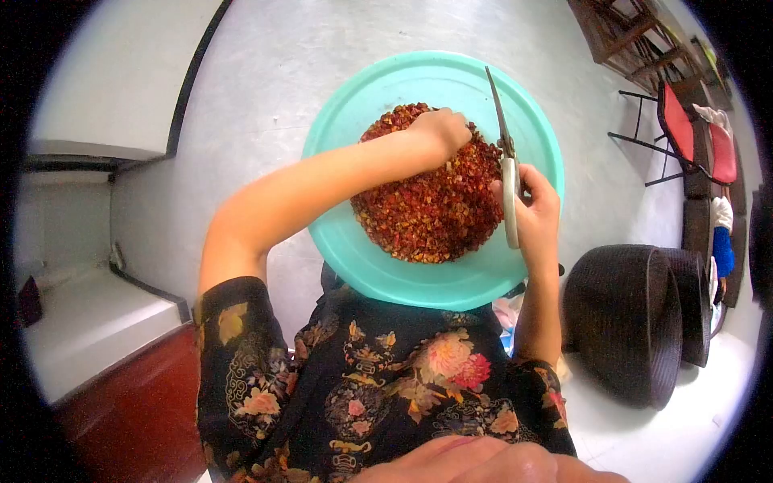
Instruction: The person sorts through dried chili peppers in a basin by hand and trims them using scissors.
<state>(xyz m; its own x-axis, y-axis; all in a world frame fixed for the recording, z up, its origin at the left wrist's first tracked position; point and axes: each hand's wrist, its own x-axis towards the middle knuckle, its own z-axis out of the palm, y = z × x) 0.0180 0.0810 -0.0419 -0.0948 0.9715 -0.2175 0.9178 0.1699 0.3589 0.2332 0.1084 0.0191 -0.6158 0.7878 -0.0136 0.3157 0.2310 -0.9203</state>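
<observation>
A wide turquoise basin [338,233] sits at my lap, holding a broad heap of chopped dried red chillies [435,217] with pale yellow seeds among them. My left hand [441,134] rests over the upper part of the heap, its fingers curled downward. The fingertips are hidden, and I cannot make out what is in them. At the basin's right side, my right hand [541,209] grips a pair of scissors [509,173] by pale grey handles. The dark blades point up and away from me, towards the far rim.
To the right stand dark woven baskets [616,322]. Beyond them are a red folding chair [676,125] and a brown wooden rack [632,36]. A white step [105,322] and a red-brown floor patch [137,402] lie on the left. Pale grey floor [266,72] surrounds the basin.
</observation>
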